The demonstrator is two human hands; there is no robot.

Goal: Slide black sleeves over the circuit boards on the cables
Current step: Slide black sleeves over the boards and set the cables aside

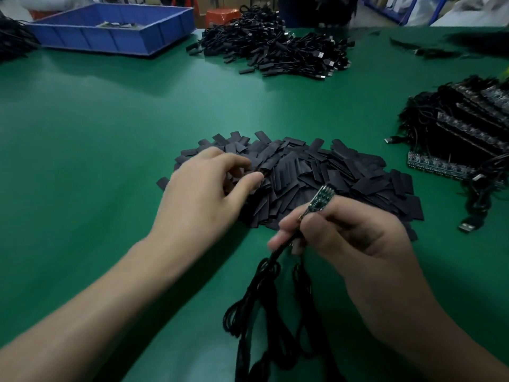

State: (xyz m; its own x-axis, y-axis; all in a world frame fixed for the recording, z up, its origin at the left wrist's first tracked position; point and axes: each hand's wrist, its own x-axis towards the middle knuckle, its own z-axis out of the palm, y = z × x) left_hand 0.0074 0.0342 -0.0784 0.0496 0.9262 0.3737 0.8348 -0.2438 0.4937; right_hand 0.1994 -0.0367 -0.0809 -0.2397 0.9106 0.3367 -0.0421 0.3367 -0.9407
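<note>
A pile of flat black sleeves (316, 175) lies on the green table in front of me. My left hand (203, 188) reaches into the pile's left side, thumb and fingers curled around one sleeve (263, 172). My right hand (344, 230) pinches a black cable (264, 285) just below its small green circuit board (321, 198), which sticks up bare over the pile. The cable's loops trail down toward me.
A heap of cables with bare boards (468, 133) sits at the right. A heap of sleeved cables (275, 48) lies at the back centre. A blue bin (110, 28) stands at the back left. Bare green table (96, 133) spreads left of the pile.
</note>
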